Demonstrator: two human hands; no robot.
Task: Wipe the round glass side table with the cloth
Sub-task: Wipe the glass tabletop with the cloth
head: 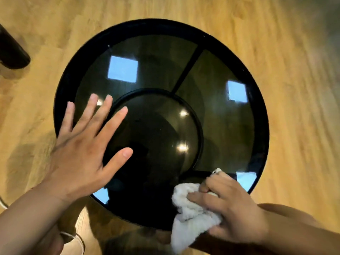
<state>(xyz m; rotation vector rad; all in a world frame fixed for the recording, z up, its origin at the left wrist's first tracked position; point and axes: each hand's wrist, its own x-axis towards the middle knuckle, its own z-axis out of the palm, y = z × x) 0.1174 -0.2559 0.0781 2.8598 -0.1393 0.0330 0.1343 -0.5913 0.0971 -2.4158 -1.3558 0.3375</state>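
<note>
On the glass table (211, 74), right hand (231, 205) grips cloth (191, 216)

Light wooden floor (294, 52), dark blurred object (11, 50) at upper left

Warm light-wood plank floor (294, 89), dark furniture leg (11, 50) — upper left

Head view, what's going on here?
A person is wiping a round glass side table, seen from above on a wooden floor. The right hand grips a bunched white cloth at the near right part of the top, by the rim. The left hand is spread with straight fingers over the left side of the glass; whether it presses down is unclear.
</note>
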